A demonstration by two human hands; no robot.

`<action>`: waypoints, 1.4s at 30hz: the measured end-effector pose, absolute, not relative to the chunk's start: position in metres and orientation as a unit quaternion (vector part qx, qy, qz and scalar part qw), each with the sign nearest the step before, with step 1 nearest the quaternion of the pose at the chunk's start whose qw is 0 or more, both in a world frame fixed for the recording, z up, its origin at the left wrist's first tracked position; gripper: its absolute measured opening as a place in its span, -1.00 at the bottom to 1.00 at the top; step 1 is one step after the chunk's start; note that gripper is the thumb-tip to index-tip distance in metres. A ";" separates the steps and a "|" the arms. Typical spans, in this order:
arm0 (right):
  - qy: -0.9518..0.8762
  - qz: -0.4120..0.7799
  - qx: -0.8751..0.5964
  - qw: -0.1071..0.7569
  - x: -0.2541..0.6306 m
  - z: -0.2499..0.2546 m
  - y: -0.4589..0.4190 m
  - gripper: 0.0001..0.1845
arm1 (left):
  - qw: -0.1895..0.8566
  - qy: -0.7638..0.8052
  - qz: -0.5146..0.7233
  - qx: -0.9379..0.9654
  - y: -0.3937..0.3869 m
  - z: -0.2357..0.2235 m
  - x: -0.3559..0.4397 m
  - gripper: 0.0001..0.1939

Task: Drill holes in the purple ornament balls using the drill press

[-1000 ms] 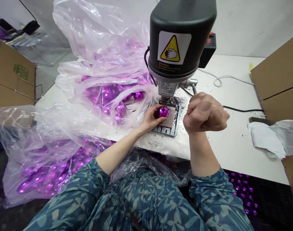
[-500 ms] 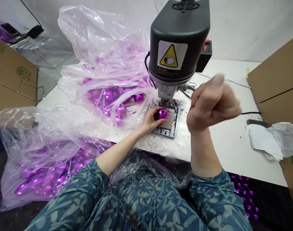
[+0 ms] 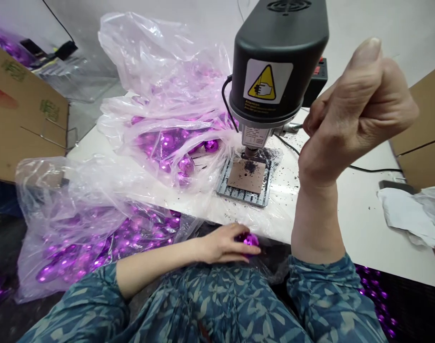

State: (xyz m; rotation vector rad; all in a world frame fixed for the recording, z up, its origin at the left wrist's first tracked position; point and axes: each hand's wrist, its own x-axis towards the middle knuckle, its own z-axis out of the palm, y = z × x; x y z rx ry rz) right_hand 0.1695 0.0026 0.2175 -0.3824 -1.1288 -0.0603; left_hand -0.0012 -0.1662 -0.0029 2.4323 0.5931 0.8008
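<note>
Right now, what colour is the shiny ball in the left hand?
The ball in the left hand is shiny purple, best seen in the head view.

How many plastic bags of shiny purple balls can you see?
2: one bag on the white table beside the drill press, another bag hanging below the table's left edge. A third may hide behind the far-left cardboard box, where purple shows.

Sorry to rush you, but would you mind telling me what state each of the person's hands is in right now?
Left hand: closed, holding a faceted purple ball.
Right hand: closed in a raised fist, nothing visible in it.
</note>
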 end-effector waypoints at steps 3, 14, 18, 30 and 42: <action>-0.534 -0.031 -0.193 0.822 0.171 0.217 0.003 -0.31 | 0.194 0.234 0.127 0.944 -0.190 -0.025 -0.008 -0.52; -0.519 -0.035 -0.218 0.826 0.171 0.214 0.000 -0.27 | 0.074 0.509 0.370 0.774 -0.022 0.001 -0.047 -0.63; -0.514 -0.040 -0.229 0.826 0.170 0.215 -0.002 -0.27 | 0.061 0.671 0.272 0.687 0.065 0.031 -0.049 -0.57; -0.534 -0.054 -0.220 0.815 0.168 0.211 -0.008 -0.41 | 0.404 0.552 0.503 0.529 -0.010 0.042 -0.046 -0.43; -0.560 -0.064 -0.261 0.783 0.174 0.205 -0.012 -0.44 | 0.517 0.432 0.520 0.526 -0.010 0.008 -0.001 -0.29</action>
